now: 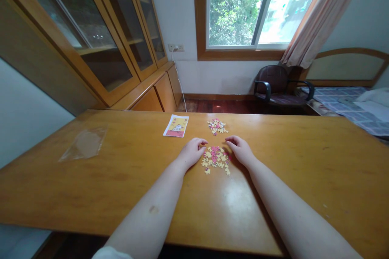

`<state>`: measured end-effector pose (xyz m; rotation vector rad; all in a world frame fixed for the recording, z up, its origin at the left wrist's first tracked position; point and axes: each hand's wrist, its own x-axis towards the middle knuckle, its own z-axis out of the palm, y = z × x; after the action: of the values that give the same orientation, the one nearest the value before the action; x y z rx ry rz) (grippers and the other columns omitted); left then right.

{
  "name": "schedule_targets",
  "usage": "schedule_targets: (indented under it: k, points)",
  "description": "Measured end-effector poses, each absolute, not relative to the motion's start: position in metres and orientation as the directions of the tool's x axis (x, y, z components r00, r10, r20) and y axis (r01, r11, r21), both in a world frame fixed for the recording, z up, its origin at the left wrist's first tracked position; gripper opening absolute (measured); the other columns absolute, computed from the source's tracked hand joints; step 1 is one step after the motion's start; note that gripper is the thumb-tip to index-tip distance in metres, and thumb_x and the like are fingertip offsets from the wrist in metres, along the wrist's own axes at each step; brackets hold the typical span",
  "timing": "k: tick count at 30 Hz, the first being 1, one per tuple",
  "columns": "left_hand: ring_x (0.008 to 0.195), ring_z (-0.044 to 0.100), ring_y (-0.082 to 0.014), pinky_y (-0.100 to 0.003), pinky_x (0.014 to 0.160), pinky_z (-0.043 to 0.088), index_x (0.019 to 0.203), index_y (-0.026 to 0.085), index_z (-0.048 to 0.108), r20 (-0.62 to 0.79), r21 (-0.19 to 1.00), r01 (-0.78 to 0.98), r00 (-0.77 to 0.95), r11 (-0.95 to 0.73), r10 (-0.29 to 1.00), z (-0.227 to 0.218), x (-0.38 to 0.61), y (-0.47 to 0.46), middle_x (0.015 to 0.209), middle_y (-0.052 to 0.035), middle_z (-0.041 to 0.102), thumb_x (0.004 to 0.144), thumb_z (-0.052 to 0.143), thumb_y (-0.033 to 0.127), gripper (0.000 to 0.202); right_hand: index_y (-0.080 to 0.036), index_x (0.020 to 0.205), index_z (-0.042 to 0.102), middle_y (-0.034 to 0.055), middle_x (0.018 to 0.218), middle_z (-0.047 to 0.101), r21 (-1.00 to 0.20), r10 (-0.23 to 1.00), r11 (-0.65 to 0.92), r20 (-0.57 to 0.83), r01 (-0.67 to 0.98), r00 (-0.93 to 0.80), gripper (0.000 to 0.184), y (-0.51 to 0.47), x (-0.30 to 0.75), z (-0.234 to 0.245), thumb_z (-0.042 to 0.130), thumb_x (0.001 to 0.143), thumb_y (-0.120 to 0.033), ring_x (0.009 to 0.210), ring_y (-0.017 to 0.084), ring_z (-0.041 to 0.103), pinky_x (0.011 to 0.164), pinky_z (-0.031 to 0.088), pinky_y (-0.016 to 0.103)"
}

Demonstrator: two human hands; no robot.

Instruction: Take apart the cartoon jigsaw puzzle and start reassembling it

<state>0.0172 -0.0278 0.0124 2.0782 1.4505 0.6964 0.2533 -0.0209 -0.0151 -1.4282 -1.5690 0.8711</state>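
A loose heap of small jigsaw pieces (214,156), mostly pale yellow with pink ones in the middle, lies on the wooden table between my hands. My left hand (193,151) rests at the heap's upper left edge, its fingers loosely curved and apart from the thumb. On the other side, my right hand (239,148) is by the upper right edge, fingers bent inward; I see nothing held in it. Farther back sits a second, smaller pile of jigsaw pieces (217,126), white, yellow and pink. A picture card (176,126) with a white animal on yellow and pink lies to its left.
A clear plastic bag (85,143) lies flat on the left of the table (133,194). Beyond the far edge are a glass-door cabinet (121,20), a white cord (180,77), a dark armchair (272,83) and a bed (343,103).
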Motion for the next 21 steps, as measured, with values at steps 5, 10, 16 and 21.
schedule_targets:
  k: [5, 10, 16, 21]
  points:
    - [0.090, 0.061, -0.0209, -0.030, 0.083, 0.047, 0.099, 0.023, 0.069, 0.100, 0.597, 0.716, 0.380, -0.361, 0.920, 0.0174, 0.0131, -0.0306, 0.098, -0.0053, 0.067, 0.076, 0.060, 0.025, 0.025, -0.018, 0.090, 0.065, 0.0049, 0.088, 0.068, -0.895, 0.993, 0.112, 0.117, 0.432, -0.016, 0.025, -0.0214, 0.2531, -0.0144, 0.055, 0.079, -0.037, 0.081, 0.019, 0.061, 0.079, 0.047, 0.033]
    - [0.089, 0.062, -0.0210, -0.029, 0.080, 0.047, 0.099, 0.025, 0.069, 0.090, 0.569, 0.711, 0.447, -0.414, 0.890, 0.0167, 0.0120, -0.0310, 0.098, -0.0049, 0.067, 0.075, 0.064, 0.034, 0.027, -0.018, 0.090, 0.065, 0.0044, 0.086, 0.068, -0.879, 0.993, 0.117, 0.115, 0.463, -0.032, 0.024, -0.0219, 0.2523, -0.0126, 0.055, 0.079, -0.037, 0.079, 0.019, 0.061, 0.077, 0.047, 0.033]
    - [0.085, 0.061, -0.0194, -0.028, 0.077, 0.047, 0.088, 0.023, 0.070, 0.074, 0.549, 0.719, 0.467, -0.427, 0.881, 0.0130, 0.0141, -0.0294, 0.091, -0.0050, 0.066, 0.076, 0.063, 0.037, 0.020, -0.018, 0.090, 0.065, 0.0053, 0.089, 0.068, -0.869, 0.993, 0.112, 0.110, 0.482, -0.032, 0.024, -0.0232, 0.2516, -0.0101, 0.054, 0.079, -0.037, 0.081, 0.019, 0.061, 0.078, 0.046, 0.033]
    - [0.088, 0.061, -0.0186, -0.027, 0.078, 0.047, 0.091, 0.022, 0.068, 0.013, 0.534, 0.758, 0.434, -0.374, 0.901, 0.0153, 0.0149, -0.0291, 0.095, -0.0038, 0.066, 0.078, 0.060, 0.032, 0.018, -0.017, 0.091, 0.065, 0.0052, 0.088, 0.068, -0.860, 0.993, 0.114, 0.107, 0.497, -0.042, 0.025, -0.0238, 0.2522, -0.0102, 0.054, 0.080, -0.036, 0.081, 0.019, 0.061, 0.078, 0.046, 0.032]
